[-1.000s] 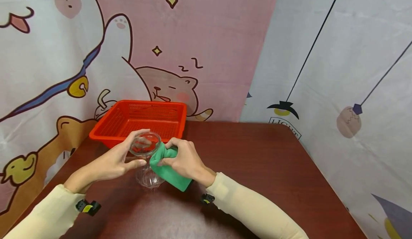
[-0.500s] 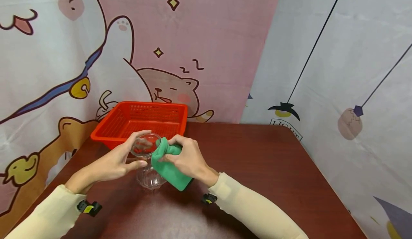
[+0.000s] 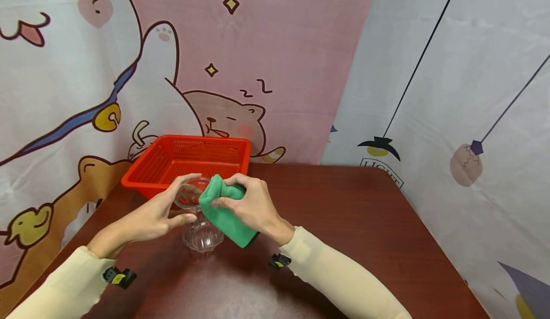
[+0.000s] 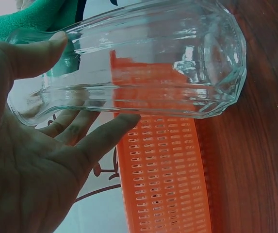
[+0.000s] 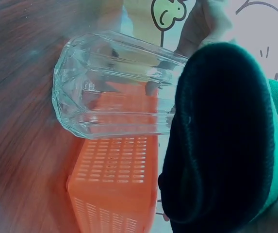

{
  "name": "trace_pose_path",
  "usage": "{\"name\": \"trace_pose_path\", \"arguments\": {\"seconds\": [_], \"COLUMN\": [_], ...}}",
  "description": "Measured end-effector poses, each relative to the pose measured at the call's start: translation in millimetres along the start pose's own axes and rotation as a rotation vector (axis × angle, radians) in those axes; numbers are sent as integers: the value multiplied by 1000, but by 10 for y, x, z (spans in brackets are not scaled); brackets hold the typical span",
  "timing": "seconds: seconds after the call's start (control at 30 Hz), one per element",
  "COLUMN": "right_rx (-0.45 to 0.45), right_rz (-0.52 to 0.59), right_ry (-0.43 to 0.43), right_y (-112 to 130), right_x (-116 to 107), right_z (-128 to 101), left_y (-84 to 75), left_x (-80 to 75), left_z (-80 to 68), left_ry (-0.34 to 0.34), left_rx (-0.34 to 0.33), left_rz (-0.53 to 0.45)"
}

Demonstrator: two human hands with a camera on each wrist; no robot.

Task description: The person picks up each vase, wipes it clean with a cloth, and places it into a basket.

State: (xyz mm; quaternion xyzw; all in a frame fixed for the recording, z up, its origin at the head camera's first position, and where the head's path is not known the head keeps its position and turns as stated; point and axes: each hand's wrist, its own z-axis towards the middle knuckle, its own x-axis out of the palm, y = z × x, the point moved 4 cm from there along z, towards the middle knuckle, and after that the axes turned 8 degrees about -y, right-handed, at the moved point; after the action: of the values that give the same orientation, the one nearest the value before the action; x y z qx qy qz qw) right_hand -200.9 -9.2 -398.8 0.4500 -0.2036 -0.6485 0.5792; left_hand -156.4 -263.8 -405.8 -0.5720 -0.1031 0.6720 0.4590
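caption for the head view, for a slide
Left hand holds a clear glass while right hand presses a green cloth to its rim.

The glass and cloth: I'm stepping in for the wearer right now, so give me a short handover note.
Left hand grips the clear glass near its rim; the glass stands upright on the table.
Right hand holds the green cloth bunched against the glass's rim and side.
Red basket sits behind, nothing visible in it.
Done: glass steadied, cloth at the rim.
Left: probably wiping the rest; how clean it is can't be judged.

Cream long sleeves (image 3: pixel 339 281), small black-and-yellow clips (image 3: pixel 119 277) near each wrist.
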Motion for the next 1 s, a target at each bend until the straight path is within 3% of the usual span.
{"name": "trace_pose_path", "arguments": {"seconds": [0.3,1.0], "right_rx": [-26,-39], "right_rz": [1,-65], "right_ry": [12,25], "right_y": [11,23], "right_x": [-2,19], "right_z": [-2,-59], "left_y": [-15,-19], "left_x": [-10,6], "left_z": [10,2], "left_ry": [15,-1], "left_rx": [-13,23], "left_rz": [-36,2]}}
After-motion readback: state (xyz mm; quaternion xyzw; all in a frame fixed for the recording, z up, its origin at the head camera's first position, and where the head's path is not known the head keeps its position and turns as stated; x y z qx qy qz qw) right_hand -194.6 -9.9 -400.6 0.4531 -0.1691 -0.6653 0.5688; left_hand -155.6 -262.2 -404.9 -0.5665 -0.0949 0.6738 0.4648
